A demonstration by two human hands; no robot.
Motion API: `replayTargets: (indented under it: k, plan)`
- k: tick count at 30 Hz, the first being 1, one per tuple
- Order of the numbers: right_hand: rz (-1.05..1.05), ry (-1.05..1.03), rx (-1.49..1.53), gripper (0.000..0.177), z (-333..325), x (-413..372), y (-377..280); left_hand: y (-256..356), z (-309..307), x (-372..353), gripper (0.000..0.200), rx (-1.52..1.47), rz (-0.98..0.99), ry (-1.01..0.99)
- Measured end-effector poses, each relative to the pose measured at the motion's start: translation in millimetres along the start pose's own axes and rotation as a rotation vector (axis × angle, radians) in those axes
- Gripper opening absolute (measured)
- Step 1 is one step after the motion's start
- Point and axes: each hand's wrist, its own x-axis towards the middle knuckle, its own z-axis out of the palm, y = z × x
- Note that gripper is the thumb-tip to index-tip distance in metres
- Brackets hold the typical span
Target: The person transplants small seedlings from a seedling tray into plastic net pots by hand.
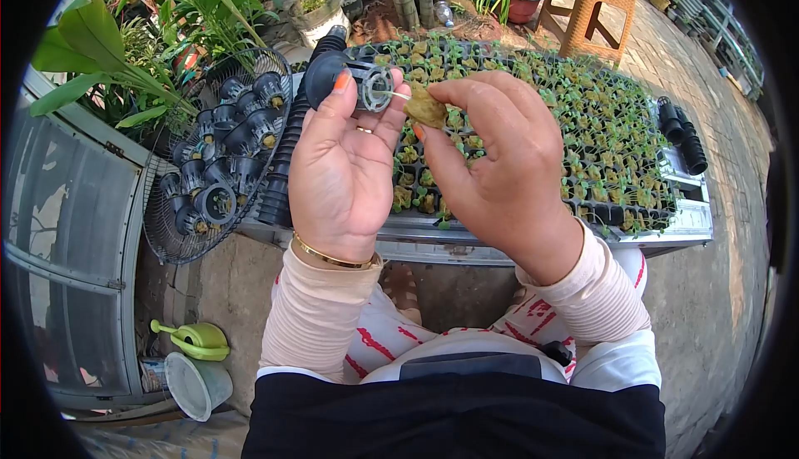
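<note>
Hidden: the fingers of the left hand (341,172) covered most of the small black plastic cup with a grey ribbed rim (356,76); only its mouth and one side showed.
Hard to tell: a thin pale strand ran from the yellow-brown spongy plug (426,108) into the cup's mouth; root or stem, unclear.
Left fingers: curled around the cup.
Right fingers: the right hand (499,172) pinched the crumpled plug, just beside the cup.
Beyond the fingers: black moulded seedling tray (599,126) on a metal counter (433,247).
Left of the fingers: round wire grille (166,234) heaped with similar black cups.
</note>
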Motion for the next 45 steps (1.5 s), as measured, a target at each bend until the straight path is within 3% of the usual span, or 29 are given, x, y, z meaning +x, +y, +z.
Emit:
replayTargets:
  k: [16, 28, 34, 36, 40, 45]
  plan:
    - [0.007, 0.082, 0.075, 0.023, 8, 5, 12, -10, 11, 0, 0.019, 0.075, -0.031, -0.066]
    - [-0.001, 0.022, 0.010, 0.023, -4, 4, 14, -16, 15, 2, 0.018, 0.128, -0.042, -0.075]
    - [0.081, 0.045, 0.105, 0.016, -8, 11, 14, -15, 23, 6, 0.023, 0.220, 0.000, -0.177]
    - [0.178, 0.077, 0.168, 0.013, -9, 13, 12, -16, 26, 5, 0.024, 0.213, 0.012, -0.163]
    - [0.183, 0.099, 0.164, 0.012, -8, 12, 16, -19, 29, 5, 0.027, 0.231, 0.032, -0.135]
    - [0.007, 0.096, 0.039, 0.010, -4, 9, 23, -21, 24, 9, 0.027, 0.229, -0.006, -0.118]
